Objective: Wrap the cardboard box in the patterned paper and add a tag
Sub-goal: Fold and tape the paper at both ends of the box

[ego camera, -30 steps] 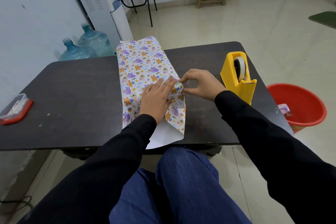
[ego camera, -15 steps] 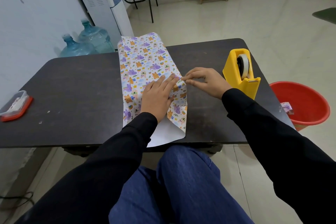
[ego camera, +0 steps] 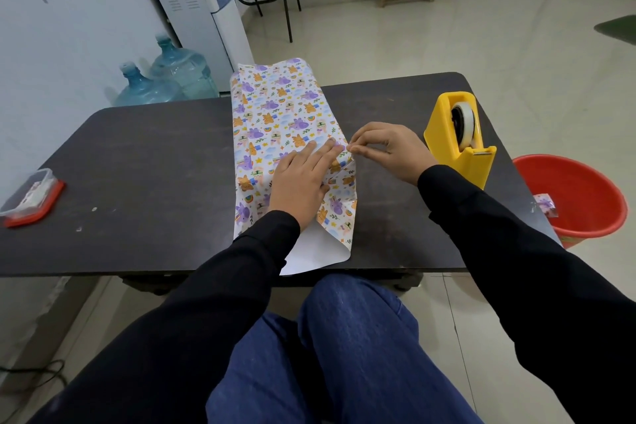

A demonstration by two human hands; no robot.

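The patterned paper (ego camera: 275,113) lies lengthwise down the middle of the dark table (ego camera: 148,162), folded over so its white underside shows at the near end. The cardboard box is hidden under the paper and my hands. My left hand (ego camera: 303,179) lies flat on the paper with straight fingers, pressing it down. My right hand (ego camera: 385,151) sits just right of it, and its fingertips pinch the paper's folded right edge next to the left fingertips. No tag is in view.
A yellow tape dispenser (ego camera: 461,134) stands on the table's right side, close to my right wrist. A small clear container with a red lid (ego camera: 31,196) sits at the left edge. A red bucket (ego camera: 578,196) is on the floor to the right.
The raised fold of paper between my hands has been pressed down flat. My right fingers have gone from holding that fold up to pinching the edge low at the table.
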